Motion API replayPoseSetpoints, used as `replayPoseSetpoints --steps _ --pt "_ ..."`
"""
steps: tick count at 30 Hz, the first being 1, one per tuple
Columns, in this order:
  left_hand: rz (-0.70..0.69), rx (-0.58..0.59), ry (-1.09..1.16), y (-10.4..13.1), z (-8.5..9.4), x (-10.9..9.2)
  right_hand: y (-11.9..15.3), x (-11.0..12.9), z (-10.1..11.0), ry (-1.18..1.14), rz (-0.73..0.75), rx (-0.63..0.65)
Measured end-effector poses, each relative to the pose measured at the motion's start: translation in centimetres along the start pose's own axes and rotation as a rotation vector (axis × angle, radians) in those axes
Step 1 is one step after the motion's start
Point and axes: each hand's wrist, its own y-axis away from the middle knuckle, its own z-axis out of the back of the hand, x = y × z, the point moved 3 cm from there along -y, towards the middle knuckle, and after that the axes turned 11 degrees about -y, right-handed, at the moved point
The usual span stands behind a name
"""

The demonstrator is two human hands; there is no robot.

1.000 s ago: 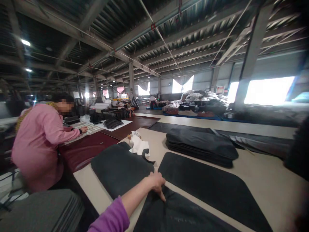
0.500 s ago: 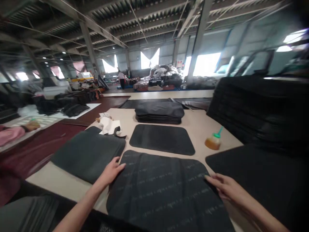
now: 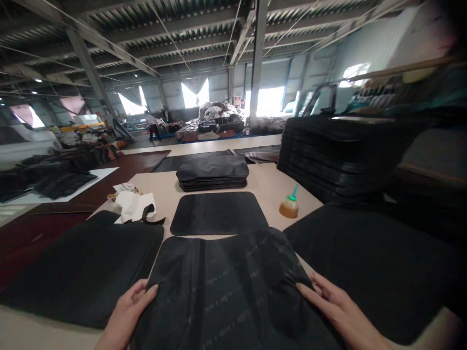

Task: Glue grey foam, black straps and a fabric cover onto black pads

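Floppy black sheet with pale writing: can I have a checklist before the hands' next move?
1. Left hand gripping the left edge of the floppy black sheet with pale writing: ok.
2. Right hand gripping its right edge: ok.
3. Sheet smooth: not ok, creased near the right hand.
4. Sheet clear of the plain black rounded panel: cannot tell; edges meet in view.
5. Squat translucent bottle with green nozzle upright, apart from the sheet: ok.
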Motion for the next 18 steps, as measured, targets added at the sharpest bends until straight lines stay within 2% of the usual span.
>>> replayPoseSetpoints --steps 3,6,9,13,16,18 --pt "-0.051 -0.017 -0.001 -0.9 0.1 -2.6 -1.1 1.4 0.3 -0.049 0.036 0.042" --pt "-0.134 -0.018 0.009 -3.4 -0.1 -6.1 -3.7 3.4 0.2 -0.088 0.045 0.058" --pt "-0.241 -0.028 -0.09 -7.4 -0.4 -10.1 -8.2 5.5 -0.5 -0.122 0.07 0.05" --pt "-0.329 -0.14 -0.27 -13.1 -1.5 -14.8 -15.2 7.9 -1.7 0.023 0.151 -0.01" --pt "-0.337 -0.246 -0.455 -15.6 -1.8 -16.7 -18.8 8.7 -2.7 0.126 0.145 -0.026" --pt "-0.325 -0.333 -0.598 -16.2 -1.0 -16.6 -20.0 8.2 -2.7 0.22 0.153 -0.057"
